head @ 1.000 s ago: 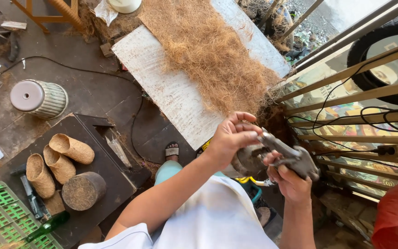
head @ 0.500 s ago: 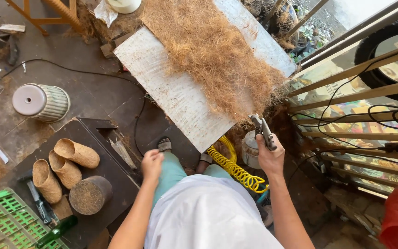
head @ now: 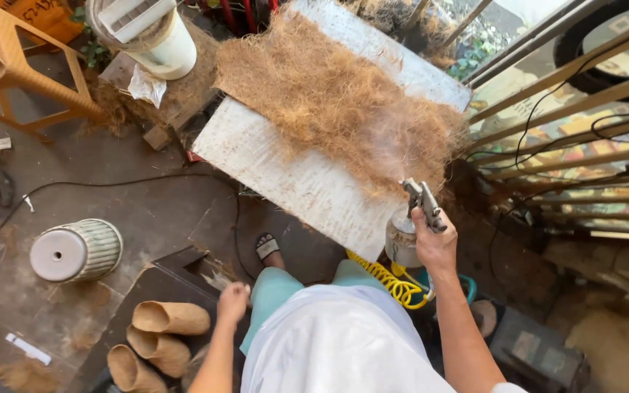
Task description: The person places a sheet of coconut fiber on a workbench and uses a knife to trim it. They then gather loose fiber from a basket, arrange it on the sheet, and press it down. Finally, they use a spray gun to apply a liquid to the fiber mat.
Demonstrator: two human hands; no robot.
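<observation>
Head view. The right hand [head: 434,244] is raised at the near right edge of the whitewashed board bench [head: 296,182], forearm upright, fingers wrapped tight around the grip of a grey metal spray gun [head: 420,207]. The gun's nozzle points at the mat of brown coconut fibre [head: 329,94] spread over the bench; a faint mist hangs just ahead of the nozzle. The gun's dull metal cup [head: 402,239] hangs just left of the hand, and a yellow coiled hose [head: 387,280] trails below it. The left hand [head: 233,302] is lowered beside the knee, loosely closed, holding nothing that can be seen. It hangs just above brown fibre pots [head: 165,335] lying on a dark board. A ribbed grey pot [head: 78,251] lies on the floor, well apart.
</observation>
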